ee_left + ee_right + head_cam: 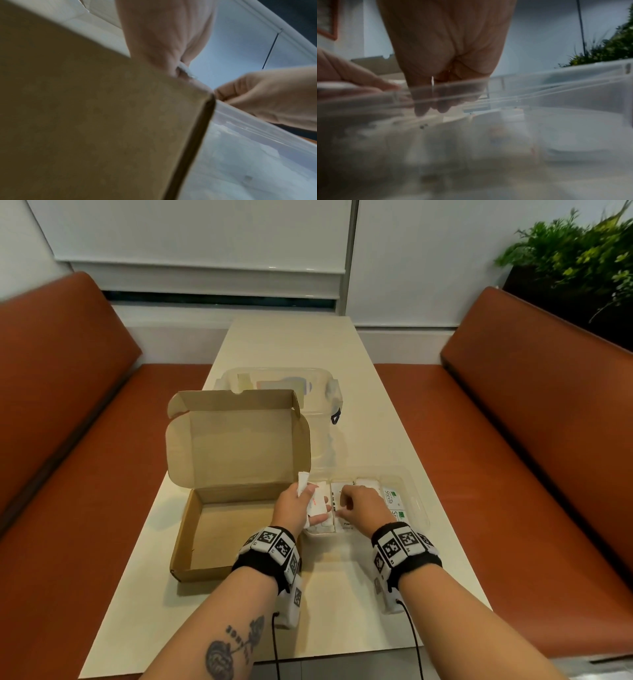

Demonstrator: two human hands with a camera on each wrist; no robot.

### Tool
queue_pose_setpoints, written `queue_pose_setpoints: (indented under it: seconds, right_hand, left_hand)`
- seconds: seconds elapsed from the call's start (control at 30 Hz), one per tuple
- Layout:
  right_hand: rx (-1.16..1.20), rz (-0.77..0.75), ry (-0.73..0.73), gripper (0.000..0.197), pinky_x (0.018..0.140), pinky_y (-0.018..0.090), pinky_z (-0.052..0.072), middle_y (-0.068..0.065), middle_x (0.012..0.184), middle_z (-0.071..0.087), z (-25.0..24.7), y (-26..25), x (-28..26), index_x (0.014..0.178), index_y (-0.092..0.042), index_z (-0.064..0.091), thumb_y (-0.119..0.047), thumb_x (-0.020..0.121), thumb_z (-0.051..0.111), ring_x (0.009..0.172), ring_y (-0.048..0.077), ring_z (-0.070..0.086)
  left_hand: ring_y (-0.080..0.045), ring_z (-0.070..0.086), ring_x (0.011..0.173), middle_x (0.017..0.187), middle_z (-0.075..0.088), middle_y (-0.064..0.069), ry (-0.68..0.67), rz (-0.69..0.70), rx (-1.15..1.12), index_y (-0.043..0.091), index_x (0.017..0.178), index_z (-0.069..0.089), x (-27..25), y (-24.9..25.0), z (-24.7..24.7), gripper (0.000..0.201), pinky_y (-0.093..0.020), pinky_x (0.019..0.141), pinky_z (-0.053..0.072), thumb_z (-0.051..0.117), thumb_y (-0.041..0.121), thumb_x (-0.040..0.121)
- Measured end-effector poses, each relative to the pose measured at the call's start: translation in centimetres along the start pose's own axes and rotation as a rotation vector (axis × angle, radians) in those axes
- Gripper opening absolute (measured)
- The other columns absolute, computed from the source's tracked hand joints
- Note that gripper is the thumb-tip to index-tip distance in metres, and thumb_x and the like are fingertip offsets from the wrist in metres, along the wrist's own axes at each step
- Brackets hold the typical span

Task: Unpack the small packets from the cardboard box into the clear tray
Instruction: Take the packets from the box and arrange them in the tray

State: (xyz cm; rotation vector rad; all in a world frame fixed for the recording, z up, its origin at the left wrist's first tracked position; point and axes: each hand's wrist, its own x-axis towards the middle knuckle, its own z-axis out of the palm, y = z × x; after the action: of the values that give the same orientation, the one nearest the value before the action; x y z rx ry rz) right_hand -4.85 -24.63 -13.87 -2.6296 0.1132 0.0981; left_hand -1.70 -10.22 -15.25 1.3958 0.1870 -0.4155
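The small packets (342, 501) lie in rows inside the clear tray (416, 501), directly under and around the fingers of both hands. Two packets at the tray's right side show green "Stevia" print; the total count cannot be told, since the hands cover part of the rows.

The left hand (296, 508) pinches a few white packets between thumb and fingers (317, 520) at the tray's left end; one packet stands up above the thumb. The exact number held cannot be told. The right hand (359, 505) has its fingers curled down into the tray, tips on or around a packet in the middle row; the right wrist view shows the fingertips behind the tray's clear wall, but whether they pinch a packet cannot be told.

One cardboard box (219, 529) sits just left of the left-hand fingers, lid raised, its visible floor bare. One clear lidded container (329, 392) stands beyond the fingers, behind the box lid. All rest on one pale tabletop (342, 354). Two orange bench seats (531, 440) flank it, and one green plant (575, 258) stands far right.
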Motion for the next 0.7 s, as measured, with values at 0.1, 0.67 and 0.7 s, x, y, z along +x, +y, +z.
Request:
queue_pose_setpoints:
  seconds: [0.1,0.67,0.7]
  right_hand:
    - [0.217,-0.016,0.103,0.016,0.066,0.023,0.042,0.000,0.074,0.061,-0.2,-0.7,0.0,0.086,-0.009,0.064,-0.025,0.088,0.062,0.068,0.013,0.052]
    - [0.419,0.075,0.084,0.019,0.055,0.012,0.037,-0.009,0.061,0.050,1.0,-2.2,0.1,0.075,-0.016,0.059,-0.014,0.072,0.078,0.060,0.009,0.049]
    - [0.434,0.075,0.088,0.017,0.058,0.016,0.041,-0.008,0.060,0.050,1.0,-2.0,0.1,0.072,-0.017,0.059,-0.014,0.075,0.075,0.060,0.009,0.049]
  left_hand:
    - [-0.040,0.064,0.102,0.115,0.060,-0.027,0.011,0.002,0.007,-0.001,0.119,0.053,0.0,-0.1,0.1,0.026,-0.031,0.056,0.060,0.048,0.015,0.099]
    - [-0.038,0.065,0.089,0.105,0.064,-0.023,0.013,0.001,-0.073,0.013,0.098,0.058,-0.5,-0.3,-0.1,0.016,-0.049,0.075,0.058,0.043,0.015,0.101]
    - [-0.033,0.066,0.084,0.102,0.063,-0.020,0.003,-0.014,-0.105,0.011,0.100,0.057,-0.5,-0.2,0.0,0.015,-0.043,0.065,0.060,0.043,0.016,0.101]
